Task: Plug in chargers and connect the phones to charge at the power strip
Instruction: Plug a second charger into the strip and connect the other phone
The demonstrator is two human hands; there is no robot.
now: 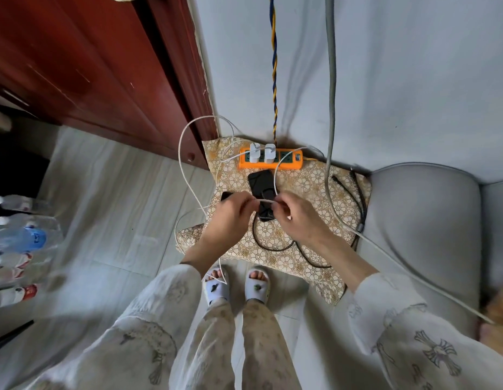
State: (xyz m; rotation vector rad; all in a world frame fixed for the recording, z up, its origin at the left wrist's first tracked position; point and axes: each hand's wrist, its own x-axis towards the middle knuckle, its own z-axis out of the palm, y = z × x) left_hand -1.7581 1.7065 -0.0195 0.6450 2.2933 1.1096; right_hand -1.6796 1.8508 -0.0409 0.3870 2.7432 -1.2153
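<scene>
an orange power strip (271, 159) with dark green sockets lies flat on a floral-patterned cushion (309, 181), against the wall. two white chargers (262, 153) stand plugged into its left sockets, side by side. a black phone (261, 182) lies face up on the cushion just in front of the strip, its near end hidden behind the hands. a second dark phone (226, 196) peeks out beside the left hand (230, 213). a white braided cable (185, 164) loops from the chargers out to the left and back; both the left hand and the right hand (296, 213) pinch a short stretch of it above the black phone.
</scene>
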